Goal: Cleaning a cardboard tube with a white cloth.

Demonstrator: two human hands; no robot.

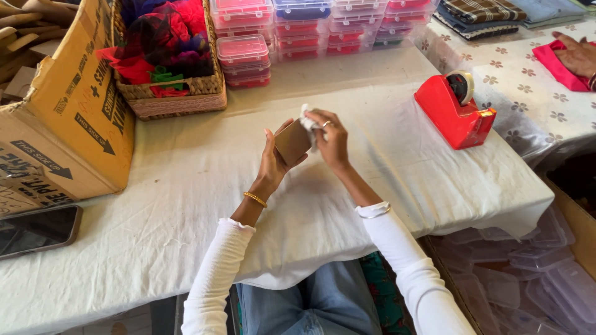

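red tape dispenser [455,111], brown card [292,142], white tablecloth [186,205]

The left hand [273,162] held a small brown cardboard box [293,142] upright above the white-covered counter [186,205], thumb on its near face. The right hand [332,141] pressed a scrap of white paper [308,119], possibly tissue, against the box's top edge with its fingers [318,118]. A red tape dispenser [455,111] stood well to the right. Behind lay stacked clear lidded containers [243,59], a wicker basket [180,93] of coloured fabric, and a large cardboard carton [68,118]. A phone [37,229] rested at the left edge.
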